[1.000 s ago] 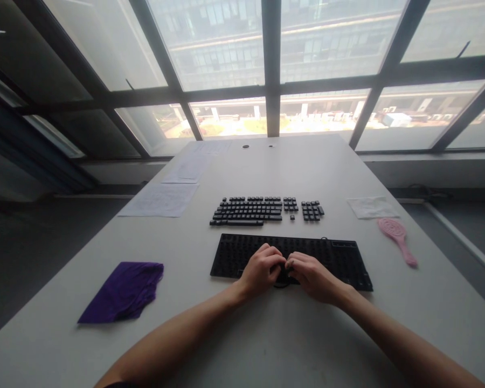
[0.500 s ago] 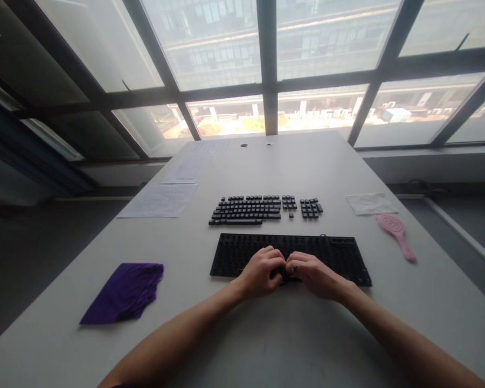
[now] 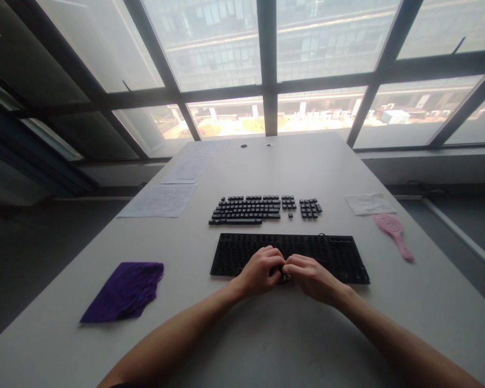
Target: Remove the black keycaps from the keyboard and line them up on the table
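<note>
A black keyboard base (image 3: 242, 249) with its keycaps off lies across the table in front of me. Over its front middle part, my left hand (image 3: 263, 269) is closed, fingers curled and pressed together. My right hand (image 3: 309, 275) meets it there, its fingers bent in a pinch. Between the two sets of fingertips is a small dark thing with a glint, too covered to name. Just beyond the base, the loose black keycaps (image 3: 248, 209) are laid out in keyboard order, with one single keycap (image 3: 290, 215) apart near the arrow-key place.
A folded purple cloth (image 3: 123, 291) lies at the left, and paper sheets (image 3: 159, 200) run along the left edge. At the right are a white tissue (image 3: 369, 204) and a pink hairbrush (image 3: 394, 231). Windows stand behind the table (image 3: 299, 170).
My right hand has turned slightly, and a small glint now shows between the fingertips. My left hand stays nearly in place. The laid-out keycaps look the same.
</note>
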`<action>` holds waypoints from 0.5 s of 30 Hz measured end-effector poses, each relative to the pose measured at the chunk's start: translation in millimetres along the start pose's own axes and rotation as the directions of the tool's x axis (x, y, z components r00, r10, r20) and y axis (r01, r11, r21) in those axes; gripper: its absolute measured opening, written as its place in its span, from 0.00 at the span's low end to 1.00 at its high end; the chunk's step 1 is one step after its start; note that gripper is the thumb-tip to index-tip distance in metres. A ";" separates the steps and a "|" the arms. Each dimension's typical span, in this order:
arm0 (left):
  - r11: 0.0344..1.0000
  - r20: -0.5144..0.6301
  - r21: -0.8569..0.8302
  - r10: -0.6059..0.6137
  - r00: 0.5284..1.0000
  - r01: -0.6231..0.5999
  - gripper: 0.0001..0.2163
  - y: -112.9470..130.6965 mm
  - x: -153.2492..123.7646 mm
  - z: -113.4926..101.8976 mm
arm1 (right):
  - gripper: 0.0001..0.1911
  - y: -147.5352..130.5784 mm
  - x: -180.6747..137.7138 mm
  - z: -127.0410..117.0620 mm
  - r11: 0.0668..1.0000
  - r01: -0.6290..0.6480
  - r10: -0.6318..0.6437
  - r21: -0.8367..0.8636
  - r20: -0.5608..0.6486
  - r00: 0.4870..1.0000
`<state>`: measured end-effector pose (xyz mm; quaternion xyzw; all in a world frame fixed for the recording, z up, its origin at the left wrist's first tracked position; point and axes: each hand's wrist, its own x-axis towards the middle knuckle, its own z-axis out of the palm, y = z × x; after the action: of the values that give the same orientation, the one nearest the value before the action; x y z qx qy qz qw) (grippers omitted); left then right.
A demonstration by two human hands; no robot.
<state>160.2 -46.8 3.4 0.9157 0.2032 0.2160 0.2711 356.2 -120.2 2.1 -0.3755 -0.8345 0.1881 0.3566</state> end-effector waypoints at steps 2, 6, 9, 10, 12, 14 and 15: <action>1.000 -0.002 -0.010 -0.007 1.000 0.007 0.09 -0.6 0.2 0.4 | 0.14 0.8 -1.8 3.6 0.999 -0.037 0.036 -0.020 -0.035 0.999; 1.000 -0.007 -0.016 -0.013 1.000 0.013 0.10 -1.4 0.2 0.7 | 0.12 1.3 -3.6 9.4 0.988 -0.154 0.150 -0.016 -0.147 0.978; 0.999 -0.016 -0.043 -0.019 1.000 0.018 0.12 -1.4 0.1 0.3 | 0.12 1.1 -3.8 7.3 0.986 -0.163 0.165 0.021 -0.149 0.975; 0.998 -0.024 -0.061 -0.022 0.999 0.021 0.12 -1.4 0.0 0.2 | 0.12 0.9 -4.0 5.7 0.989 -0.145 0.147 0.028 -0.123 0.981; 0.995 -0.042 -0.092 -0.029 0.999 0.025 0.14 -1.6 -0.3 0.3 | 0.12 0.3 -4.7 3.0 0.995 -0.098 0.099 0.019 -0.072 0.992; 0.995 -0.047 -0.098 -0.026 0.999 0.021 0.14 -2.1 -0.5 0.6 | 0.13 -0.4 -5.7 2.6 0.998 -0.062 0.062 -0.019 -0.045 0.997; 0.996 -0.046 -0.090 -0.024 0.999 0.020 0.13 -2.2 -0.6 0.7 | 0.13 -0.6 -6.3 3.4 0.998 -0.054 0.053 -0.039 -0.043 0.998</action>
<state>159.5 -45.7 1.4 0.8951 0.2097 0.2433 0.3092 356.3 -125.6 -2.7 -0.4086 -0.8200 0.1730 0.3614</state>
